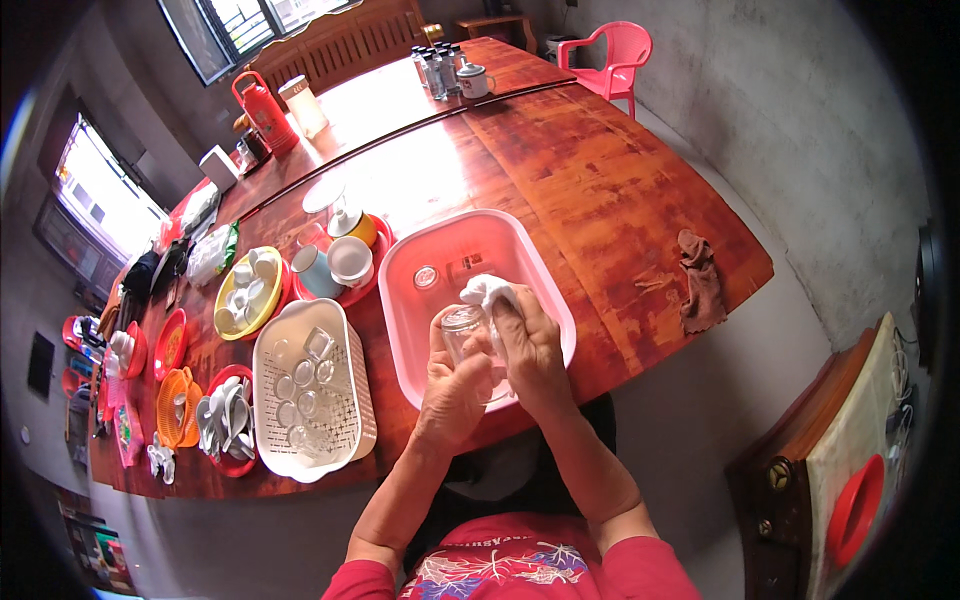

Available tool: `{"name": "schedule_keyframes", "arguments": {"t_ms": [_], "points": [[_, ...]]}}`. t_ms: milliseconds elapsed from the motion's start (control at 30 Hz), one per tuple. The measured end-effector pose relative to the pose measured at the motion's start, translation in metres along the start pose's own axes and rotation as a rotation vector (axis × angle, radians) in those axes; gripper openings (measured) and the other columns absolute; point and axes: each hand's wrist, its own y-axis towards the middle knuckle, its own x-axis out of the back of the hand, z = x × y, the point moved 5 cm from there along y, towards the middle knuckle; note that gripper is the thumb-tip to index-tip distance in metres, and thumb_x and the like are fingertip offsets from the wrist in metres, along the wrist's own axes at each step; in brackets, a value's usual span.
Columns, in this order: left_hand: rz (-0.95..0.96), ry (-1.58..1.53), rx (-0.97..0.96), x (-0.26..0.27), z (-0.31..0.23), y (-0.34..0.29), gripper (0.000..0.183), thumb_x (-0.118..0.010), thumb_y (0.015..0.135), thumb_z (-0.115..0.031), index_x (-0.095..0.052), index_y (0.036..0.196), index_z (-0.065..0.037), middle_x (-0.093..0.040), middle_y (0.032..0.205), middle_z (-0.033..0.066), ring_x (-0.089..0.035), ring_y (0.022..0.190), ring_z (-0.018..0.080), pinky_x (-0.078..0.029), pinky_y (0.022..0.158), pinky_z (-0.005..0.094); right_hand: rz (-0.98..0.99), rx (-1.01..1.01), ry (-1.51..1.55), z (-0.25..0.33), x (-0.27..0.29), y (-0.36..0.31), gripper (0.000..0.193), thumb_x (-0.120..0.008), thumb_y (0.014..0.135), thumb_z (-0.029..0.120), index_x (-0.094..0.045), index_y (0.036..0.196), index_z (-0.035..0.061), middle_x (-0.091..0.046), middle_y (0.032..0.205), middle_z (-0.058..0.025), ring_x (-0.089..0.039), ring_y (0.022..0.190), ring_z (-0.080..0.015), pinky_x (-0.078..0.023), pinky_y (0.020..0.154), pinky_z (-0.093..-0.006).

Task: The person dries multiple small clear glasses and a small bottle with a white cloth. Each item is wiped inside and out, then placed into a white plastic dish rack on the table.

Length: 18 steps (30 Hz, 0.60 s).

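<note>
Over the near part of a pink basin [394, 300], my left hand [455, 385] grips a clear glass cup [461, 322]. My right hand [533, 345] is closed on a white cloth [488, 289], which is pressed against the glass's side and rim. Inside the basin, a round clear glass piece [426, 277] lies toward the left, and a small reddish shape farther back is too unclear to name. Just left of the basin, a white perforated basket [358, 385] holds several small clear glasses [305, 405].
A red tray of cups and a white mug [351, 261], a yellow bowl of white cups [250, 290] and a red bowl of white spoons [228, 415] crowd the left. At right lies a brown rag [700, 282]. A red thermos [268, 115] and several small bottles [436, 75] stand farther back.
</note>
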Motion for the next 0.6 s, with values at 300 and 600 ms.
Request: {"name": "schedule_keyframes", "arguments": {"t_ms": [300,600], "points": [[0.023,-0.293,-0.071,-0.003,-0.003,0.012,0.049,-0.061,0.083,-0.045,-0.052,0.12,-0.013,-0.051,0.126,0.0098,-0.048,0.116,0.0268,-0.038,0.099,0.0428,0.164,-0.316,0.164,-0.028,0.0,-0.02,0.027,-0.045,0.098,0.02,-0.055,0.113,0.0002,-0.056,0.082,-0.0009,-0.051,0.073,-0.0047,-0.043,0.06,-0.0205],[-0.117,-0.454,0.011,0.018,-0.004,0.022,0.038,-0.052,0.089,-0.041,-0.057,0.105,-0.008,-0.064,0.096,0.0113,-0.061,0.084,0.0251,-0.051,0.072,0.0414,0.082,0.243,-0.493,-0.018,0.001,-0.061,0.013,-0.055,0.088,0.004,-0.055,0.1,-0.0019,-0.056,0.083,-0.0095,-0.057,0.073,-0.0174,-0.046,0.062,-0.0296]]}}
